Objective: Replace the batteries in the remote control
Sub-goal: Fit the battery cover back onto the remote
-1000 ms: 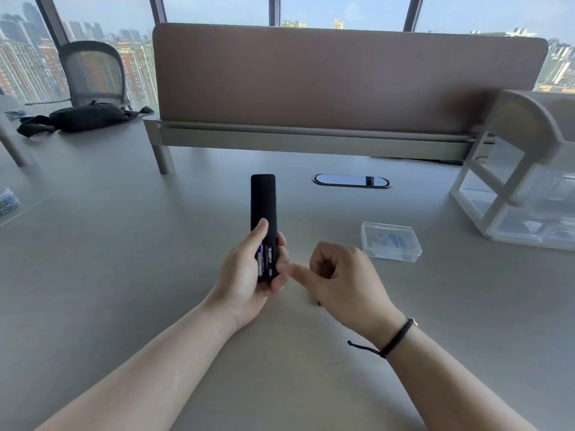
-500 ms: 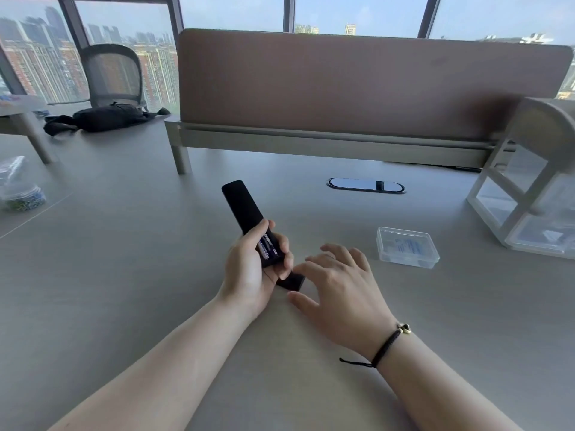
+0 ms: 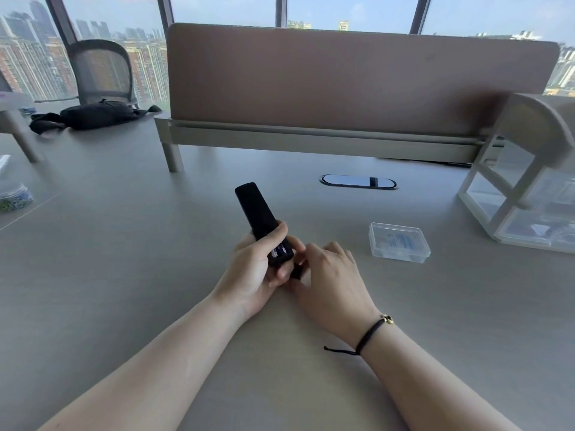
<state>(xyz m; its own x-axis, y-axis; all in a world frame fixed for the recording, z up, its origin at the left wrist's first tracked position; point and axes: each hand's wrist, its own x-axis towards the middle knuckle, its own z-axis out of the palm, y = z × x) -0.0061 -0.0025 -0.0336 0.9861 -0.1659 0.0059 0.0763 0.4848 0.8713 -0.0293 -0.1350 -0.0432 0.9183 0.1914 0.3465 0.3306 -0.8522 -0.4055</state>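
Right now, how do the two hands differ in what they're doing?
The left hand is wrapped around the black remote, holding it tilted off the table with the battery bay showing; the right hand holds no remote. It lies palm down with its fingertips on a small dark piece beside the remote's lower end. The right wrist wears a black bracelet; the left is bare. Both are bare and meet at the remote's near end.

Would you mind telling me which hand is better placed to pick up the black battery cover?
Right. The right hand already rests over the battery cover; the left hand is occupied gripping the remote.
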